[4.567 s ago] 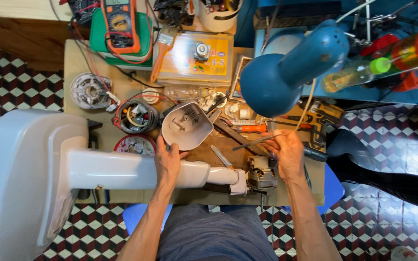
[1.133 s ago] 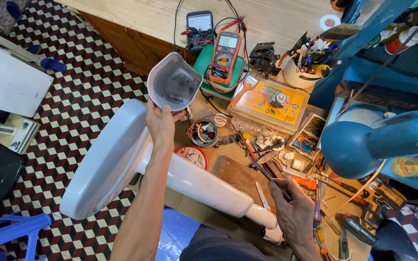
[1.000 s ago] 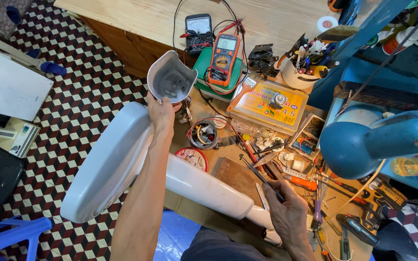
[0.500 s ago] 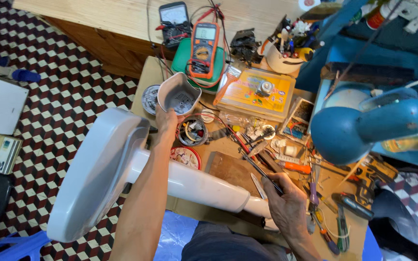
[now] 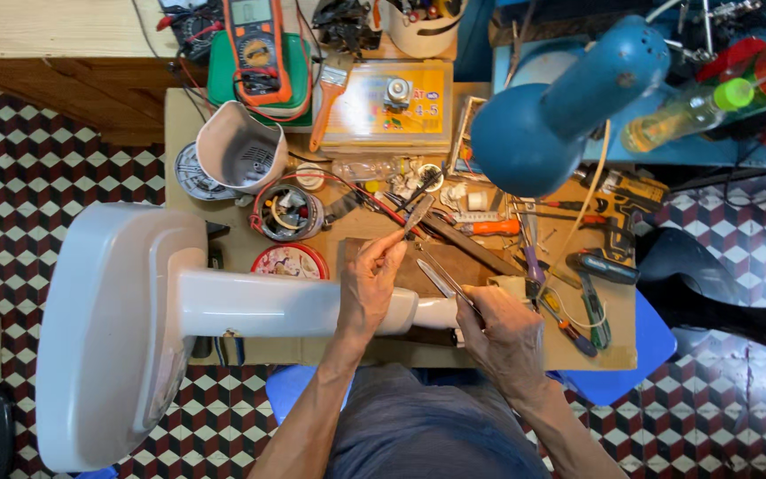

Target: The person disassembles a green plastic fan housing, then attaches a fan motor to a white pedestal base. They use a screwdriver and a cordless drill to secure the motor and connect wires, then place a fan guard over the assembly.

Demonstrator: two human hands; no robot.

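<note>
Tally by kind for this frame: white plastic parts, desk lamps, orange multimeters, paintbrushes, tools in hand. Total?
White plastic parts: 2, pedestal stand and cup-shaped housing
Blue desk lamp: 1
Orange multimeter: 1
Paintbrush: 1
Metal tools in hand: 2, flat-tipped tool in left hand, thin tool in right hand
Total: 7

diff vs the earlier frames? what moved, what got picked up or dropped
The left hand let go of the white plastic cup-shaped housing, which now stands on the workbench by the multimeter, and has come back to the white fan stand. The right hand stays on its end with a thin metal tool.
</note>
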